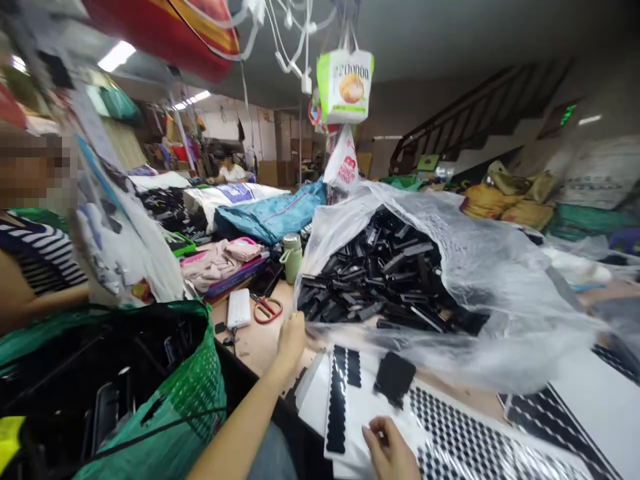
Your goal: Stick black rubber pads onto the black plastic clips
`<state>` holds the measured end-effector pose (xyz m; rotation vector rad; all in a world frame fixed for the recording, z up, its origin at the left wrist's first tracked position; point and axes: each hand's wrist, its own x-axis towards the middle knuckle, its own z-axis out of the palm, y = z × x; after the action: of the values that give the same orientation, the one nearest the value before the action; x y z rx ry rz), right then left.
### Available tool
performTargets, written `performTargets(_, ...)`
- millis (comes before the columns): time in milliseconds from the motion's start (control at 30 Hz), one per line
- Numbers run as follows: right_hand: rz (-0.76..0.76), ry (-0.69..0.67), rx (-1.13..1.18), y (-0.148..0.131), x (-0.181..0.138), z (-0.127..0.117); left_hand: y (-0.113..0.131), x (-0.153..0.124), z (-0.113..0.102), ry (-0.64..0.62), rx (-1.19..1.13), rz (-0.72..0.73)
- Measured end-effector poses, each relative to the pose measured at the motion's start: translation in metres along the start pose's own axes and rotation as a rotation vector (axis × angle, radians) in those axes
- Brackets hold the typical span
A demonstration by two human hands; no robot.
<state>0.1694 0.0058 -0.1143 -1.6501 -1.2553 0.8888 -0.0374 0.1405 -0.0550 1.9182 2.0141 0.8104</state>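
My left hand (292, 337) is closed at the near left edge of a clear plastic bag (493, 280), apparently gripping the film. Inside that bag lies a heap of small black plastic parts (370, 267), spilling toward its mouth. Lower down, my right hand (393, 450) hovers over white backing sheets, its fingers curled and thumb close to the index finger; whatever they may hold cannot be made out. Around it are a strip of black stickers (338, 400), a patterned sticker sheet (470, 427) and a black square piece (395, 375).
Red-handled scissors (268, 310), a white power bank (239, 308) and a green bottle (291, 259) stand beyond my left hand. A green woven sack (200, 373) of black parts is at left, near another person (40, 260). A printed bag (345, 87) hangs overhead.
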Motion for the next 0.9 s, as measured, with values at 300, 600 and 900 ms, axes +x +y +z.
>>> performTargets(300,-0.011,-0.065,-0.522,-0.022,0.008,0.029,0.008,-0.072,0.034,-0.485,-0.784,-0.168)
performTargets(600,0.109,0.060,-0.621,-0.028,0.047,0.040,-0.008,-0.059,0.063,-0.292,-0.911,-0.288)
performTargets(900,0.101,0.105,-0.600,-0.023,0.052,0.050,-0.006,-0.066,0.067,-0.264,-0.889,-0.304)
